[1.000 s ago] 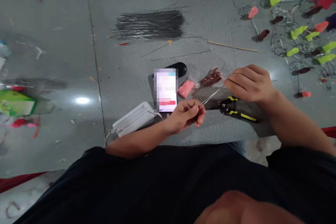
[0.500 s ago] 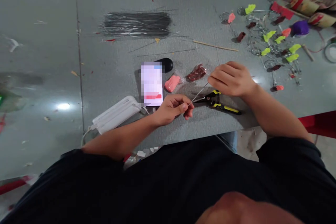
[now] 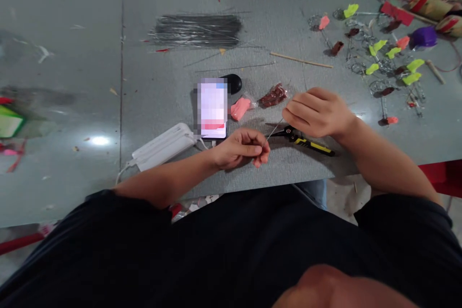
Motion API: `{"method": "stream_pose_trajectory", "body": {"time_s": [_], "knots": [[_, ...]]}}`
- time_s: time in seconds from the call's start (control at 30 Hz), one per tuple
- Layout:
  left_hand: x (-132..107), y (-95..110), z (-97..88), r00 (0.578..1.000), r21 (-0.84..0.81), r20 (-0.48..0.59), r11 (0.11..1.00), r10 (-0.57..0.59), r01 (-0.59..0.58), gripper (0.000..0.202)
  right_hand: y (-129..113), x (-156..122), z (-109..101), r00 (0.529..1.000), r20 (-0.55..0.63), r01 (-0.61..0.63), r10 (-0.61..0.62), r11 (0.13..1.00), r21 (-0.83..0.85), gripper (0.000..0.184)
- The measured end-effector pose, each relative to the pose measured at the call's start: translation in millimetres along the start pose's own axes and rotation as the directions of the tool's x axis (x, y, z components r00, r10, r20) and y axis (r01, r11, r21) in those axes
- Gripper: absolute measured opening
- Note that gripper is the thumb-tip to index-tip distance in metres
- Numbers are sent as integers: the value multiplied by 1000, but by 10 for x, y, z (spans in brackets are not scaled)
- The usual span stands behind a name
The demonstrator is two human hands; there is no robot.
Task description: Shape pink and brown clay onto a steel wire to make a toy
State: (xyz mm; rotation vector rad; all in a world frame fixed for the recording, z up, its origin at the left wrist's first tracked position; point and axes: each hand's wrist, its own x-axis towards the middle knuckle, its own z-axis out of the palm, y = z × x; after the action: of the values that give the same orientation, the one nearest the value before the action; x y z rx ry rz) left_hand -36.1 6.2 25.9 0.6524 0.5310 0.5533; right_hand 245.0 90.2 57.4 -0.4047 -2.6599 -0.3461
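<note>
A thin metal wire point(image 3: 275, 128) runs slantwise between my two hands. My left hand point(image 3: 245, 148) pinches its lower end between thumb and fingers. My right hand point(image 3: 314, 111) is closed around the upper end, its fingertips partly hidden under the knuckles. Below the right hand, black and yellow pliers point(image 3: 306, 144) lie on the table, partly covered by it. Just beyond my hands are a lump of pink clay point(image 3: 240, 108) in clear wrapping and a clear packet of dark red-brown material point(image 3: 273, 96).
A phone point(image 3: 212, 106) stands left of the clay, with a white power bank point(image 3: 162, 147) and cable beside it. Farther back lies a bundle of straight wires point(image 3: 198, 30) and a thin stick point(image 3: 301, 60). Bent wire pieces with coloured lumps point(image 3: 377, 48) spread at right.
The gap between my hands has shortened slightly, with the wire still held between them. The whole view has shifted a little, moving the table's things rightward.
</note>
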Motion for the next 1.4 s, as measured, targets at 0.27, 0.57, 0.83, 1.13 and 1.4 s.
{"method": "stream_pose_trajectory", "body": {"time_s": [0.27,0.57,0.83,1.13,1.4], "knots": [[-34,-69,36,1000,134,20,991,-3,1,35,247,-57,98,838,-531,-188,128,980,-60,23],[-79,-190,2,948,467,308,881,-83,-75,11,179,1106,634,971,179,-177,159,980,90,82],[-78,-171,-48,935,455,346,885,-75,-97,11,201,1276,318,977,133,-178,167,981,72,92],[-67,-153,-22,942,470,321,880,-102,-65,13,23,1260,611,945,284,-217,161,960,178,125],[-59,-164,-33,939,468,327,882,-107,-63,9,108,1285,816,941,254,-291,224,919,267,111]]}}
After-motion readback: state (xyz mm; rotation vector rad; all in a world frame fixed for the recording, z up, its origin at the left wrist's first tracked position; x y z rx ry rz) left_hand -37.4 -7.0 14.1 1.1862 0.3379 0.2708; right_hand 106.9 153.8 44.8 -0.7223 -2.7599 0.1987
